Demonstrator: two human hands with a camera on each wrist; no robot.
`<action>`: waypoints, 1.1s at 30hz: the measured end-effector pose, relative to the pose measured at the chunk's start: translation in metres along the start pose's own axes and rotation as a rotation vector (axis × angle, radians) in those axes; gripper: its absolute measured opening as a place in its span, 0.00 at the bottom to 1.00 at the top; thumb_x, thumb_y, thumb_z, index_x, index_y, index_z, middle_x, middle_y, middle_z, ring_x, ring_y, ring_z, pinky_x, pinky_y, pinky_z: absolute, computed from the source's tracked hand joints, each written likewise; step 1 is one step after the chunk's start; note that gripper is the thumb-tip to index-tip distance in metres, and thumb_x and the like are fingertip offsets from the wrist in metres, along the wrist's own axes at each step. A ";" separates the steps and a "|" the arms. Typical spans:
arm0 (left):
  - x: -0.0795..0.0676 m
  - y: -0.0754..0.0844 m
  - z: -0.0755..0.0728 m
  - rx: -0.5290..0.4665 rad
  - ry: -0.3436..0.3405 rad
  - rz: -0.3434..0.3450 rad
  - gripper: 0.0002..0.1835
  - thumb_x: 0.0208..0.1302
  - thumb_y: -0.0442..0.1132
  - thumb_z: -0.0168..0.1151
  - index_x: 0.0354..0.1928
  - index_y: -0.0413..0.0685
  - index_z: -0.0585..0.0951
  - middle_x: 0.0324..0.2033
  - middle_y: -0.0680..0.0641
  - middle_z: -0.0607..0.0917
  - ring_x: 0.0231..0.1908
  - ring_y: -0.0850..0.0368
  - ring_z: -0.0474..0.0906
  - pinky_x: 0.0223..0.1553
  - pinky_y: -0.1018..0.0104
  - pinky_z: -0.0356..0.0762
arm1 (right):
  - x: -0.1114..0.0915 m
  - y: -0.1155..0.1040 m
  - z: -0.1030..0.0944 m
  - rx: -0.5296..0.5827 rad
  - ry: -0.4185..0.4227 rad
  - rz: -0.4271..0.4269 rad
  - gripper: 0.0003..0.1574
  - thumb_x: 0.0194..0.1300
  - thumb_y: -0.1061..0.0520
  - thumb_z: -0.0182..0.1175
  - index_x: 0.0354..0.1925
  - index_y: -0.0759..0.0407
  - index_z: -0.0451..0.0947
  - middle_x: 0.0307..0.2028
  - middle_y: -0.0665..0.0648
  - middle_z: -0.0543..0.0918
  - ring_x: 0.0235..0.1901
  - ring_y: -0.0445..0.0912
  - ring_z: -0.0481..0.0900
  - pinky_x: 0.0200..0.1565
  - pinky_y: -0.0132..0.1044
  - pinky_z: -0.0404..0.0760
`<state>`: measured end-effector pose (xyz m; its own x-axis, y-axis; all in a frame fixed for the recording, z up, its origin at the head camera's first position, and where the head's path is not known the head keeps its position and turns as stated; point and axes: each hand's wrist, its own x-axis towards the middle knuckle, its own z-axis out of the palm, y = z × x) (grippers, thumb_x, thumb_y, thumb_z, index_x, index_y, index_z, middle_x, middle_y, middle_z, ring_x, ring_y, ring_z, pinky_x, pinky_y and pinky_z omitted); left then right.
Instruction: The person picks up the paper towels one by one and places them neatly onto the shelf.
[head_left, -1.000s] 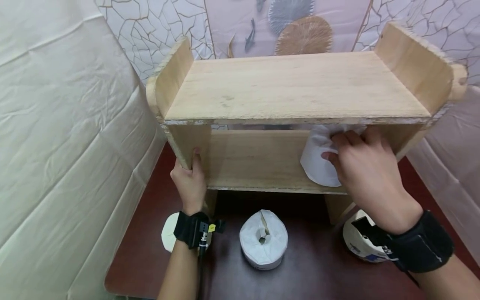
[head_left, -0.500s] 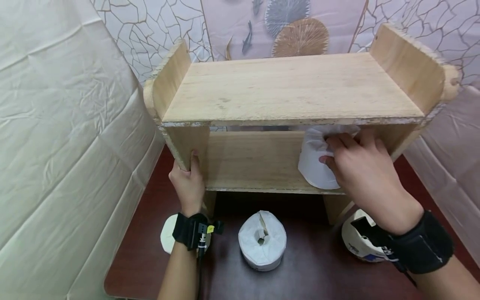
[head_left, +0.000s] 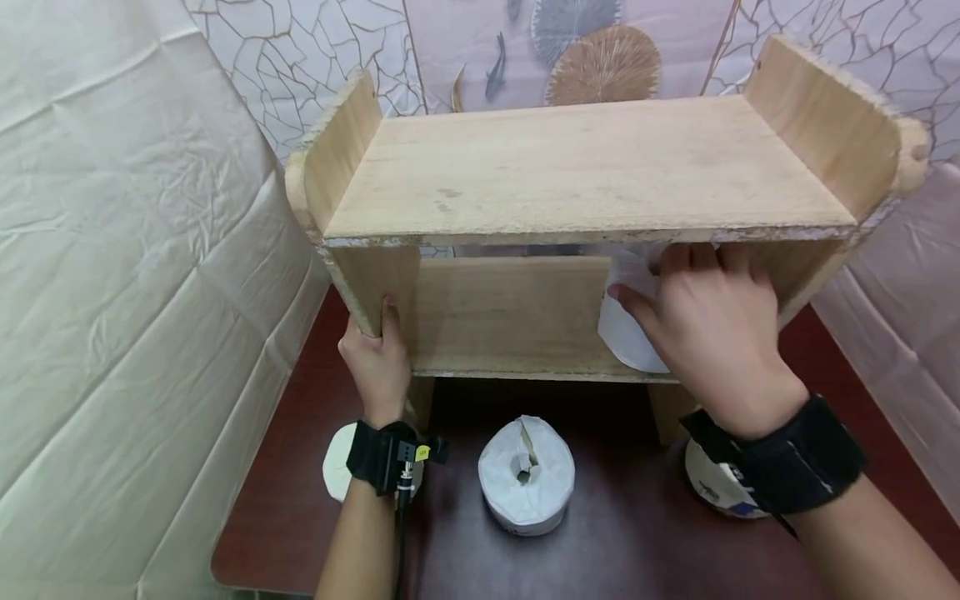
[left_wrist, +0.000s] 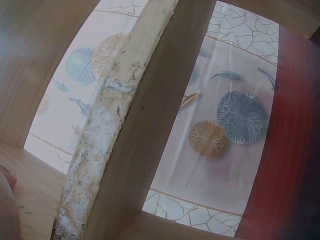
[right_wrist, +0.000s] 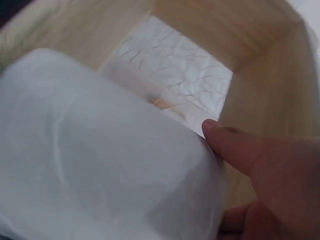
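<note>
In the head view, my left hand [head_left: 377,362] grips the left side panel of a wooden shelf unit [head_left: 585,175], thumb on the inner face. A white wrapped paper roll [head_left: 628,333] stands on the middle board [head_left: 517,317], toward its right end. My right hand [head_left: 720,333] lies over that roll, its thumb straight and some fingertips hidden beneath the upper board. The right wrist view shows the thumb [right_wrist: 227,142] against the edge of the roll [right_wrist: 105,155], other fingers partly behind it. Only part of the left hand [left_wrist: 9,200] appears in the left wrist view.
Another white wrapped roll [head_left: 527,475] stands on the dark red table [head_left: 285,508] in front of the unit. One roll [head_left: 339,467] is partly behind my left wrist; another [head_left: 712,479] is below my right wrist. Light cloth [head_left: 142,292] hangs at the left.
My right hand has shifted left over the roll, and its thumb has straightened and moved up. The roll stays about where it was on the board. My left hand keeps its grip.
</note>
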<state>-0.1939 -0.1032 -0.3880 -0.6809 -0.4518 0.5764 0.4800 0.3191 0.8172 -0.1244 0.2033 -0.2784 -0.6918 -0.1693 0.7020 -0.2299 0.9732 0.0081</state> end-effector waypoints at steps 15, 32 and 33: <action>0.003 -0.018 0.003 -0.019 -0.008 0.016 0.15 0.76 0.40 0.65 0.56 0.35 0.85 0.45 0.36 0.90 0.43 0.47 0.88 0.42 0.64 0.79 | 0.024 -0.007 0.009 -0.067 0.011 0.030 0.31 0.67 0.48 0.68 0.15 0.60 0.66 0.13 0.59 0.64 0.10 0.56 0.61 0.12 0.45 0.54; 0.003 -0.019 -0.002 -0.028 -0.027 0.024 0.16 0.77 0.42 0.64 0.56 0.36 0.85 0.44 0.38 0.91 0.43 0.47 0.89 0.41 0.57 0.81 | 0.012 0.004 -0.008 0.065 -0.105 0.046 0.23 0.67 0.51 0.69 0.22 0.59 0.72 0.16 0.59 0.69 0.16 0.63 0.70 0.11 0.52 0.59; 0.003 -0.019 -0.002 -0.030 -0.028 0.024 0.16 0.77 0.42 0.64 0.56 0.36 0.85 0.44 0.38 0.91 0.43 0.48 0.89 0.41 0.56 0.82 | 0.012 0.005 -0.010 0.063 -0.113 0.035 0.22 0.66 0.51 0.70 0.23 0.61 0.74 0.16 0.60 0.70 0.18 0.65 0.72 0.13 0.53 0.60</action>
<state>-0.2043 -0.1129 -0.4018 -0.6837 -0.4207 0.5963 0.5128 0.3043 0.8027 -0.1267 0.2080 -0.2630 -0.7718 -0.1555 0.6166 -0.2447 0.9676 -0.0623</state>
